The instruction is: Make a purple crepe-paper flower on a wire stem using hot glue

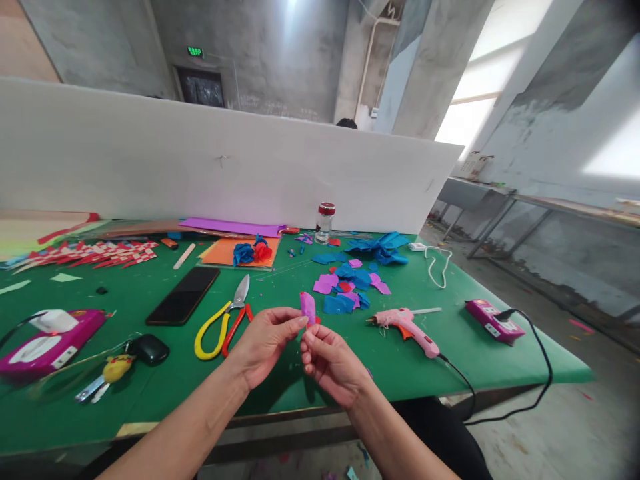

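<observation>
Here, a small purple crepe-paper piece (308, 307) is pinched upright between the fingertips of the left hand (265, 341) and the right hand (333, 363), above the green table's (150, 400) near edge. Yellow-and-red scissors (225, 322) lie at nine o'clock, a pink glue gun (407, 329) at three o'clock.

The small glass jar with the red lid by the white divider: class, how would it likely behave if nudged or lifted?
The jar stands upright and narrow, taller than wide, so a sideways push would probably tip it. Once down, its round body would likely roll on the green table. Being clear glass, it is probably smooth to grip and fragile if dropped.
</observation>
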A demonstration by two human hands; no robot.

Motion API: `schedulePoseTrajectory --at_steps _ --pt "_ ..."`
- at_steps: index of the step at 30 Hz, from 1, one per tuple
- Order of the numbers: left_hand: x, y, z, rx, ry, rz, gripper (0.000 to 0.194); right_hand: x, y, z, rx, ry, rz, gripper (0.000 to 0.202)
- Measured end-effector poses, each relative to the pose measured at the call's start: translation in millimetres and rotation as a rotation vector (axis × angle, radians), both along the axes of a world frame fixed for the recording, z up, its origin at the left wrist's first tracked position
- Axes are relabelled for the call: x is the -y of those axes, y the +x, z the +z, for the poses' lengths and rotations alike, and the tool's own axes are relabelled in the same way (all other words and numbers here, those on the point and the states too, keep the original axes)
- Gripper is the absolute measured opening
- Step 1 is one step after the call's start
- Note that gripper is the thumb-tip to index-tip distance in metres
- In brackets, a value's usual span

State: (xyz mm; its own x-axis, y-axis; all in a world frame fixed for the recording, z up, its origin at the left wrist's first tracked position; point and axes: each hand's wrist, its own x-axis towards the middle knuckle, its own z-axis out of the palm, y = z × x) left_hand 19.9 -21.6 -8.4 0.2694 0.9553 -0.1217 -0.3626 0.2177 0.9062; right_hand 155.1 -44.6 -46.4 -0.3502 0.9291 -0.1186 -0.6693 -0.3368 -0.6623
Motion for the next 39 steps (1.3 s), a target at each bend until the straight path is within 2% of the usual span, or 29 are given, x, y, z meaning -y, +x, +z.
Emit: schedulePoseTrajectory --at_steps 10,18,25,28,33,39 --pt "1 1 3.7 -0.004 0.013 -0.032 0.017 -2 0 -1.2 -0.023 -0.010 0.005 0.031" --pt "2 1 6.0 -0.023 0.031 0.002 0.019 -3 0 -5.5 -0.030 0.004 -0.009 0.031" --pt "5 4 5.6 -0.049 0.040 -0.008 0.021 0 -3 -6.7 0.005 0.062 -0.044 0.029" --pt "5 2 6.5 -0.121 0.094 0.024 0.020 1 -4 -5.8 0.043 0.080 -0.099 0.030" --pt "-4 -12 7.7 -0.313 0.180 0.036 0.024 -1 -1 -1.1 0.029 0.014 -0.107 0.031" --pt "-7 -11 1.2 -0.285 0.130 0.011 0.020 -1 -1 -0.3 0.034 -0.012 -0.111 0.032"
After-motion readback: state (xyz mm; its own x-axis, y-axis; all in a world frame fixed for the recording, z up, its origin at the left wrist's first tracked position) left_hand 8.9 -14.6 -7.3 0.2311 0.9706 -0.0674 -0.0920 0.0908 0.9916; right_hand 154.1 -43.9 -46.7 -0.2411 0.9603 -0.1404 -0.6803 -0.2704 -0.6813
